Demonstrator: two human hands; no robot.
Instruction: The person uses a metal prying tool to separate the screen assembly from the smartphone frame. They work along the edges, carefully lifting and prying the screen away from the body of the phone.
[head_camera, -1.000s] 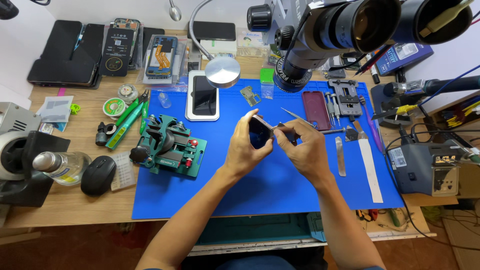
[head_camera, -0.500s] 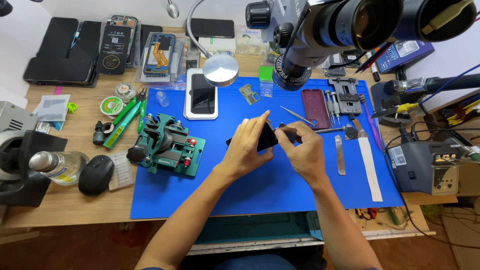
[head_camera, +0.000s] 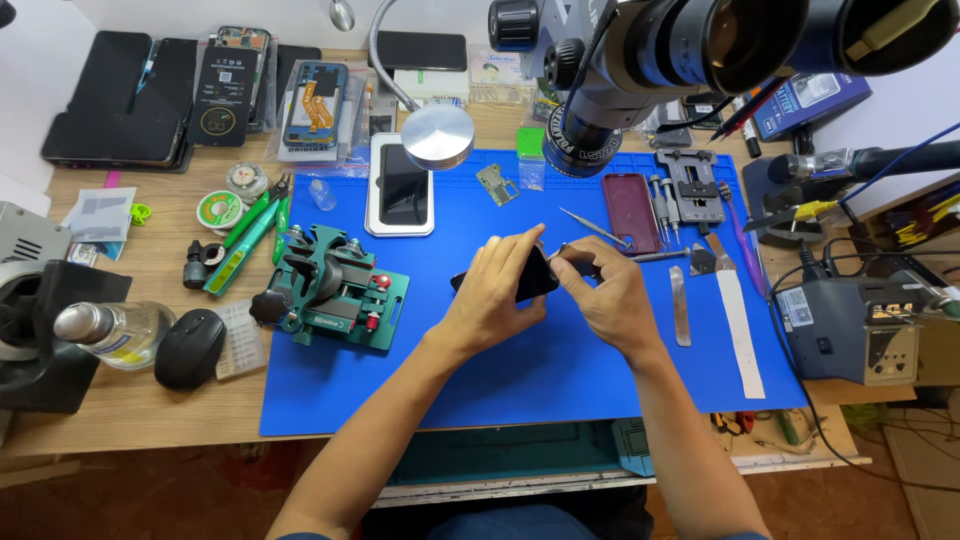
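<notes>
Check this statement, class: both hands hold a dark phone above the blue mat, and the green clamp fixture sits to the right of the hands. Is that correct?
Not quite. In the head view, the green clamp fixture sits to the left of the left hand and right hand, not to the right. Both hands do hold the dark phone above the blue mat.

The phone (head_camera: 530, 277) is a small, dark, flat slab, glossy black on the face that shows. It sits near the middle of the frame, lifted off the blue mat (head_camera: 560, 380) and tilted, its upper end toward the upper right and its lower end toward the left. The left hand (head_camera: 490, 300) covers much of its left part, fingers curled over the top edge; the right hand (head_camera: 610, 295) pinches its right end with fingertips. A dark corner pokes out at the left, beside the left thumb. Finer detail is too small to tell.
</notes>
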